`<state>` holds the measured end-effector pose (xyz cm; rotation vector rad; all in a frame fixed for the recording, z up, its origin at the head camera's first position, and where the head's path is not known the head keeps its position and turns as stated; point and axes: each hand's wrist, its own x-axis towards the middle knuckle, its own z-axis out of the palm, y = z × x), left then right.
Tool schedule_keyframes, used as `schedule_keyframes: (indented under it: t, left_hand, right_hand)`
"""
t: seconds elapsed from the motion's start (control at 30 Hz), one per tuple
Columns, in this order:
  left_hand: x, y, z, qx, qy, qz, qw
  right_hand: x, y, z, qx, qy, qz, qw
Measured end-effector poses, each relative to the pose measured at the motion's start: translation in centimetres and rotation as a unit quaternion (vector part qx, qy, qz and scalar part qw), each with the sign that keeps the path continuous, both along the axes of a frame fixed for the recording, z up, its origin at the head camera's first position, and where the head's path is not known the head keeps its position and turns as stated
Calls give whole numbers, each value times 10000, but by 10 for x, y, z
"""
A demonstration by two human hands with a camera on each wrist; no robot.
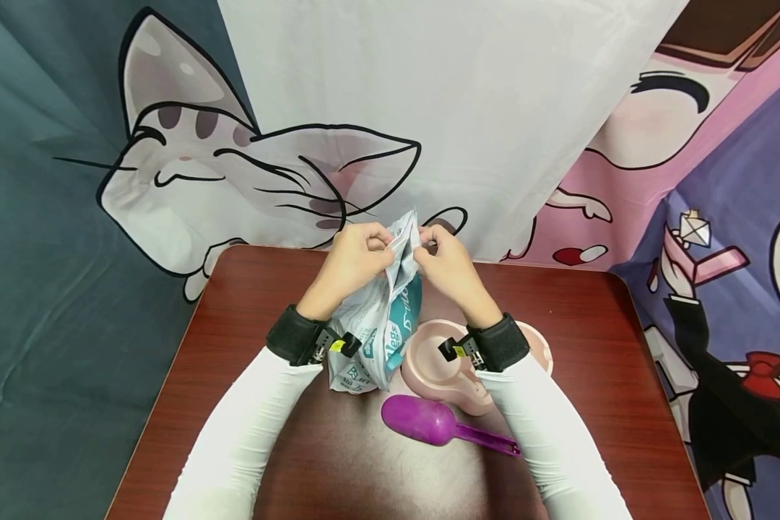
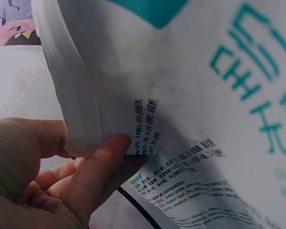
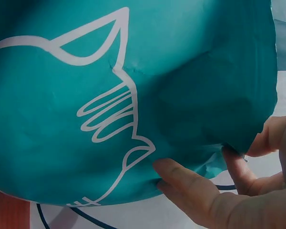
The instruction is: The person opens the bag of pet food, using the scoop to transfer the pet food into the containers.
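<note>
A white and teal printed pet food bag (image 1: 364,339) stands upright near the back of the table. My left hand (image 1: 357,256) pinches the left side of its top edge between thumb and fingers. On the other side, my right hand (image 1: 448,267) pinches the top edge too, and the bag's mouth looks creased between them. In the left wrist view, the left hand (image 2: 86,181) grips a corner of the bag's white printed face (image 2: 190,86). The right wrist view has the right hand (image 3: 229,191) at a corner of the teal face (image 3: 86,124), which bears a white line drawing.
A pale pink bowl with a handle (image 1: 432,354) sits right of the bag. Another pale pink piece (image 1: 538,347) is partly hidden behind the right wrist. A purple scoop (image 1: 422,419) lies in front on the brown table (image 1: 585,404). Printed cloth (image 1: 481,108) hangs behind.
</note>
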<state>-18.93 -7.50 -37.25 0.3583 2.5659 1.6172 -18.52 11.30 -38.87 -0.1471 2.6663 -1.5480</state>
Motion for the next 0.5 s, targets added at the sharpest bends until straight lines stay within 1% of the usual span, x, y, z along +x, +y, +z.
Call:
schedule_keyframes:
  t: [0.2, 0.33, 0.5]
  left_hand:
    - [0, 1, 0, -180, 103, 104, 9997]
    - [0, 0, 2, -361, 183, 147, 9991]
    - [-2, -2, 4, -695, 486, 252, 9961]
  right_hand:
    - [-2, 4, 0, 92, -10, -46, 9999]
    - [-3, 7, 1, 254, 1, -38, 9997]
    - [-4, 13, 4, 422, 88, -68, 9990]
